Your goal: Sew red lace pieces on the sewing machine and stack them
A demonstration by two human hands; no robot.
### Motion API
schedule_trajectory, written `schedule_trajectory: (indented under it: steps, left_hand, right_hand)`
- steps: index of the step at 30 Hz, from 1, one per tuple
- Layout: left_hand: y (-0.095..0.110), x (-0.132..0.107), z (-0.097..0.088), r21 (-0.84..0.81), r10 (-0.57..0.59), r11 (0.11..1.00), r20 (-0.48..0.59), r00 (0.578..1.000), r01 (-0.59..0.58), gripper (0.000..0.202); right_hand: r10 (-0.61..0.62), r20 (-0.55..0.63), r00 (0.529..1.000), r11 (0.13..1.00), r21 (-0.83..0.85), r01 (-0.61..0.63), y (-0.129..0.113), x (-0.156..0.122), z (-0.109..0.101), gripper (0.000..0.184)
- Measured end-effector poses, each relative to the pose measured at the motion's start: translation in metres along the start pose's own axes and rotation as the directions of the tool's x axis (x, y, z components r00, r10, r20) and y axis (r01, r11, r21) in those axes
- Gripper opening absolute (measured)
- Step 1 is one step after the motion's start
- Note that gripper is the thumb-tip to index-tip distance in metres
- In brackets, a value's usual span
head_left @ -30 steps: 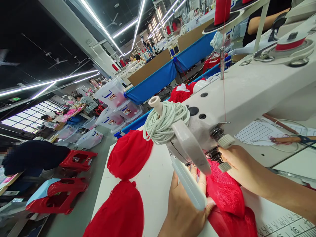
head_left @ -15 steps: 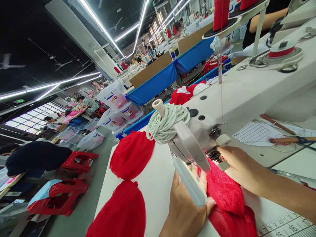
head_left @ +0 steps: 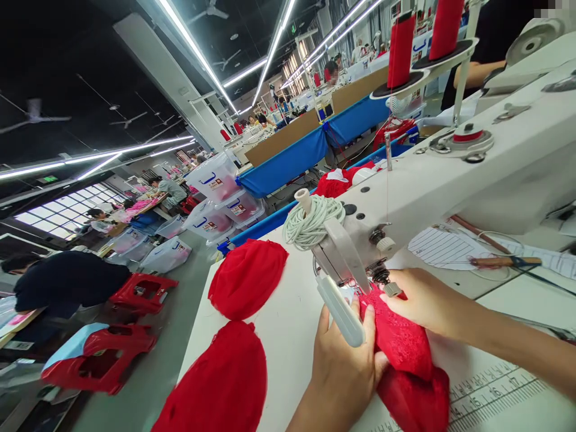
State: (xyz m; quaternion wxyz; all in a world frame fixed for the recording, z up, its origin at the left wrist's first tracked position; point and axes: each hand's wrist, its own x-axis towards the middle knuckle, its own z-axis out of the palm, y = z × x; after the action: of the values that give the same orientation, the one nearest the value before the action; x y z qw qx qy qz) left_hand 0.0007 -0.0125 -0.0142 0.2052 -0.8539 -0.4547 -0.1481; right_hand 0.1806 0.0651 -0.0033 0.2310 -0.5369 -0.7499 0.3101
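Note:
A sewing machine (head_left: pixel 432 162) reaches in from the right, its head over the white table. Red lace fabric (head_left: pixel 400 333) lies beneath the needle area and drapes toward me in folds. My left hand (head_left: pixel 344 366) rests on the left edge of this fabric, fingers stretched toward the needle and apart, partly covered by a pale lever (head_left: pixel 342 312). On the far right side of the fabric, my right hand (head_left: pixel 423 303) pinches it near the tension knobs; most of its fingertips are hidden behind the machine head. The needle's contact with the cloth is hard to see.
Two red fabric cups (head_left: pixel 247 279) lie on the table at left. A coil of pale cord (head_left: pixel 312 222) hangs on the machine head. A printed ruler (head_left: pixel 490 390) runs along the near right. Scissors-like tools with wooden handles (head_left: pixel 504 261) rest on paper. Red stools (head_left: pixel 103 360) stand left.
The view has shifted, so the machine and hands sit slightly further left and higher. Both hands keep about the same places on the red lace fabric.

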Motion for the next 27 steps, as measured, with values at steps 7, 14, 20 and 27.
schedule_trajectory:
  steps: [7, 14, 20, 27]
  left_hand:
    - [0.015, 0.007, -0.035, -0.317, -0.105, 0.931, 0.24, 0.965, 0.18, 0.046]
    - [0.02, 0.006, -0.05, -0.67, -0.281, -0.137, 0.732, 0.62, 0.729, 0.048]
    - [0.024, 0.001, -0.048, -0.581, -0.223, -0.504, 0.802, 0.554, 0.639, 0.034]
    - [0.019, 0.006, -0.054, -0.5, -0.12, -0.628, 0.82, 0.56, 0.597, 0.033]
  right_hand:
    - [-0.058, 0.105, 0.993, 0.996, 0.079, 0.049, -0.008, -0.024, -0.014, 0.019]
    - [-0.459, -0.086, 0.884, 0.887, -0.096, 0.452, -0.016, -0.095, 0.031, 0.024]
    - [-0.579, -0.131, 0.805, 0.814, -0.142, 0.562, -0.019, -0.108, 0.037, 0.027]
    - [-0.471, -0.328, 0.819, 0.87, -0.02, 0.492, -0.01, -0.08, 0.01, 0.021]
